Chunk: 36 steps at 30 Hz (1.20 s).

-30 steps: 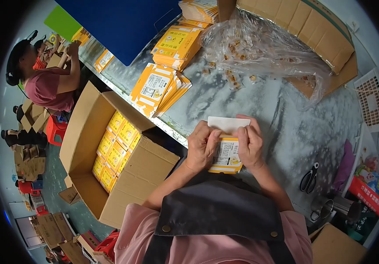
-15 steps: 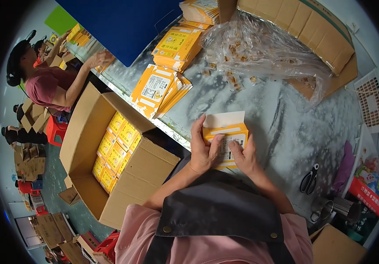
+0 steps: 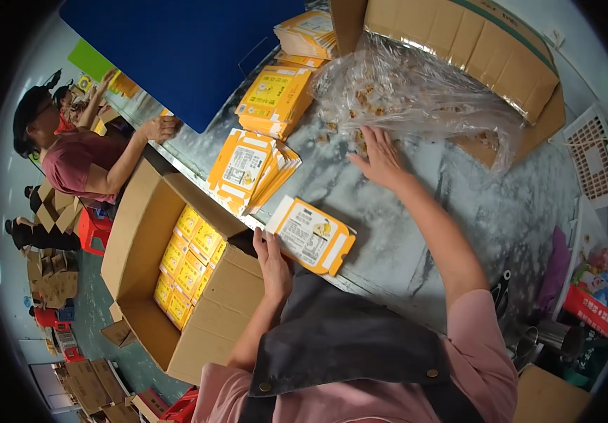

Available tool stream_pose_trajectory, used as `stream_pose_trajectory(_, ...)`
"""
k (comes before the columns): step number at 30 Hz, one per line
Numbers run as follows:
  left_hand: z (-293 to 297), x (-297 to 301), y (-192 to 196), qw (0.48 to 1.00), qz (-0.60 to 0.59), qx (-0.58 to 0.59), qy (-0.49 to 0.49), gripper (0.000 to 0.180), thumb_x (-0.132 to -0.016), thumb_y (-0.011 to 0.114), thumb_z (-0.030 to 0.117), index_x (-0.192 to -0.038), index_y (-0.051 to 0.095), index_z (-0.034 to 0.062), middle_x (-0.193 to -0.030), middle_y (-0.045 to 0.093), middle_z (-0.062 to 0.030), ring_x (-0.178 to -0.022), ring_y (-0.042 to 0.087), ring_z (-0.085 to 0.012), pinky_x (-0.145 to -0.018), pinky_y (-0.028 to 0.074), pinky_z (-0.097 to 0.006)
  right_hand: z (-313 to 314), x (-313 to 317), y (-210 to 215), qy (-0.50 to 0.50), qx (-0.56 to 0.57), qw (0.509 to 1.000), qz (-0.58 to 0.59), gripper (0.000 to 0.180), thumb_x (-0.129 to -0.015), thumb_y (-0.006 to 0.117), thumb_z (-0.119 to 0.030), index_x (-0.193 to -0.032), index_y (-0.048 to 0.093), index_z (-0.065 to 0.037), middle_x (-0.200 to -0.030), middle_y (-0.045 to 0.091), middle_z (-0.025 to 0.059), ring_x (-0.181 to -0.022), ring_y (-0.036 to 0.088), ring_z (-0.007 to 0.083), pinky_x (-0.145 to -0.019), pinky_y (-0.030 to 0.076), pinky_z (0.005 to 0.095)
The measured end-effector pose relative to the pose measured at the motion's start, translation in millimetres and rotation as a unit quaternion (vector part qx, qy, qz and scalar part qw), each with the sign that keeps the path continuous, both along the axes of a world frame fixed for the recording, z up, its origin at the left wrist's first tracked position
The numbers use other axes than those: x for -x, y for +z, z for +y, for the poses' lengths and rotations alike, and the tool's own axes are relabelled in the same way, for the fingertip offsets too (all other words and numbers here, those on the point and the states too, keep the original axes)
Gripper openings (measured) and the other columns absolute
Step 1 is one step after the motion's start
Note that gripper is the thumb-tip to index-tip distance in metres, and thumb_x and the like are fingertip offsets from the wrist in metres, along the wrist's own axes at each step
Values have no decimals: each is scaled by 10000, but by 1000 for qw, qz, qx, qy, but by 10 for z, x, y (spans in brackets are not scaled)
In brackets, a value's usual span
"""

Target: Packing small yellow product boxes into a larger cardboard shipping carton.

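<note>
My left hand [image 3: 273, 261] grips the near corner of a small yellow and white carton [image 3: 310, 235], held at the grey table's front edge. My right hand [image 3: 378, 156] is stretched forward with fingers spread, touching the edge of a clear plastic bag [image 3: 417, 95] full of small brown pieces. It holds nothing. A fanned pile of flat yellow cartons [image 3: 249, 169] lies just left of the held carton, and a thicker stack [image 3: 276, 100] sits behind it. Below my left hand stands an open cardboard box [image 3: 142, 240] with rows of filled yellow cartons [image 3: 190, 264] inside.
A big cardboard box [image 3: 473, 42] lies behind the bag. A blue board [image 3: 184, 56] leans at the table's far left. A person in a dark red shirt [image 3: 78, 162] reaches onto the table at the left. A white basket [image 3: 593, 166] and scissors [image 3: 501, 292] are on the right.
My right hand let go of the carton and reached forward to the plastic bag. My left hand alone now holds the carton, lower and to the left.
</note>
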<state>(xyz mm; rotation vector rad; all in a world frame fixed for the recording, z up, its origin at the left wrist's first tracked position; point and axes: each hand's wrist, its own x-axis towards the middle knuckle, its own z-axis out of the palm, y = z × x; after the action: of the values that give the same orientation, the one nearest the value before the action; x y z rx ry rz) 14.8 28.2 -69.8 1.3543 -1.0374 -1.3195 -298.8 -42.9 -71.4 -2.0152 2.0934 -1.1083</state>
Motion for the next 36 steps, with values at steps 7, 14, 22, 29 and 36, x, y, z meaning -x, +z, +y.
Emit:
stream_pose_trajectory(7, 179, -288, 481, 911, -351, 120, -178, 646, -883, 624, 131, -1444, 323, 19, -1372, 364, -244, -1264, 401, -408, -1063, 355, -461, 239, -55, -173, 27, -55, 988, 139, 495, -909, 602, -307, -1326, 497, -63, -1431, 414, 188, -1341, 336, 394, -1128, 258, 473)
stream_pose_trajectory(14, -138, -118, 946, 625, -509, 314, -501, 895, -703, 753, 181, -1483, 322, 98, -1551, 190, -234, -1393, 216, -488, -1140, 225, -541, 361, 649, -66, -17, -24, 997, -73, 422, -900, 606, -286, -1228, 567, -24, -1385, 474, 199, -1305, 395, 401, -1105, 307, 482)
stream_pose_trajectory(22, -341, 124, 794, 540, -542, 373, -525, 1047, -605, 852, 333, -1485, 328, 118, -1539, 257, -212, -1230, 433, -411, -1005, 403, -464, -60, 824, -38, -59, -79, 986, 138, 551, -923, 543, -477, -1299, 545, -73, -1429, 409, 243, -1256, 416, 455, -1070, 306, 529)
stream_pose_trajectory(29, -217, 234, 834, 562, -513, 348, -547, 1108, -536, 880, 368, -1472, 346, 109, -1424, 365, -227, -1182, 439, -406, -1001, 391, -481, 1037, 645, 217, 34, -70, 988, -137, 336, -951, 597, -243, -1239, 599, -70, -1243, 562, 144, -1110, 563, 259, -916, 476, 367)
stream_pose_trajectory(36, 13, 295, 690, 629, -476, 358, -499, 1176, -496, 874, 495, -1465, 347, 89, -1311, 371, -240, -1232, 373, -432, -1073, 270, -608, 2155, 802, 199, -185, -9, 896, -403, 252, -987, 547, -142, -1172, 611, 17, -1093, 661, 59, -937, 627, 152, -841, 505, 271)
